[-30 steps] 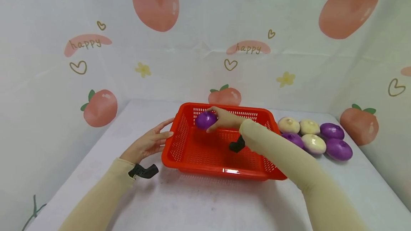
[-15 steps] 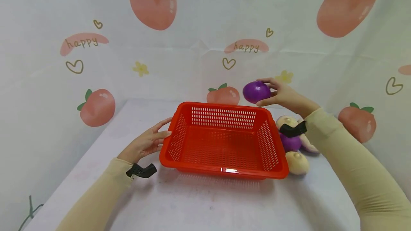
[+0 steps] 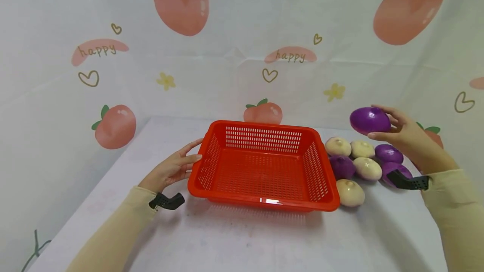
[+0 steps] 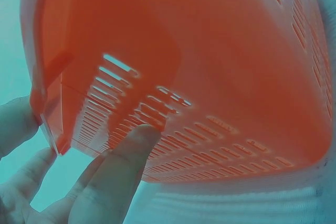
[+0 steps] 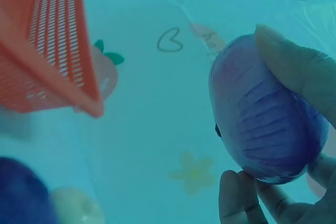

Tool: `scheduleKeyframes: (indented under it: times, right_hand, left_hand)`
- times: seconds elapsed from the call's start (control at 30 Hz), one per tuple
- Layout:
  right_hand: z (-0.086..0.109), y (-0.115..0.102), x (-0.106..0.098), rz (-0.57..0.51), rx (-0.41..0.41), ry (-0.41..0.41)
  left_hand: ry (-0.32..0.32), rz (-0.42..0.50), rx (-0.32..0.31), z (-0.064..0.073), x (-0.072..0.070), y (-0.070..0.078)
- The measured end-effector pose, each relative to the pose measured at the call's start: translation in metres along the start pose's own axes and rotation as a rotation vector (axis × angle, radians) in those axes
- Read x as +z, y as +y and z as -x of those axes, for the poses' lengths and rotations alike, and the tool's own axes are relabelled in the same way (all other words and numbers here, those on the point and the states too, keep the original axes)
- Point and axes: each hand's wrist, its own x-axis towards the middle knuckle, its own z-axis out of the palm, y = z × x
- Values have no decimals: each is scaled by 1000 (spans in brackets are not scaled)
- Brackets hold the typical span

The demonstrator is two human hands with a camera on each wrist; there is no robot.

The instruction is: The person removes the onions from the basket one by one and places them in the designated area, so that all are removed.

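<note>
In the head view, my right hand (image 3: pixel 410 135) grips a purple onion (image 3: pixel 369 121) in the air at the right, above a group of onions. The right wrist view has this purple onion (image 5: pixel 268 114) between thumb and fingers, its side faintly ridged. My left hand (image 3: pixel 172 169) holds the left rim of a red perforated plastic basket (image 3: pixel 264 205). In the left wrist view the thumb is at the rim of the basket (image 4: pixel 220 51) and a finger (image 4: pixel 118 171) presses its outer wall. No onion shows inside the basket.
Right of the basket lie several cream onions, one of them (image 3: pixel 349 192) at the front, and several purple onions, one (image 3: pixel 342 167) close to the basket wall. A fruit-print cloth (image 3: pixel 211 79) hangs behind the white table (image 3: pixel 249 242).
My right hand has lifted the purple onion out of the basket and carried it right, over the other onions. My left hand and the basket have stayed in place.
</note>
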Motion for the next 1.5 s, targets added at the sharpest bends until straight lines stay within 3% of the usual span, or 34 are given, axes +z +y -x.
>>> scheduleKeyframes:
  times: [0.17, 0.3, 0.47, 0.7, 0.87, 1.2, 1.5]
  right_hand:
    - [23, 38, -3, -55, -11, 21]
    - [40, 67, 2, -92, -66, 40]
    - [58, 99, 11, -218, -98, 46]
    - [82, 130, 22, -2, 98, 36]
    - [87, 143, 32, 10, 188, -8]
    - [87, 150, 45, 88, 197, -35]
    - [85, 153, 50, 89, 205, -50]
  left_hand:
    - [-5, 5, 2, 0, 1, 1]
    - [-30, 14, 8, 0, 0, 0]
    - [-50, 28, 17, 0, 0, 0]
    - [-52, 8, 19, 1, 0, 1]
    - [-56, 12, 19, 1, 0, 1]
    - [-58, 20, 23, 0, 0, -1]
    - [-52, 13, 19, 2, 1, 1]
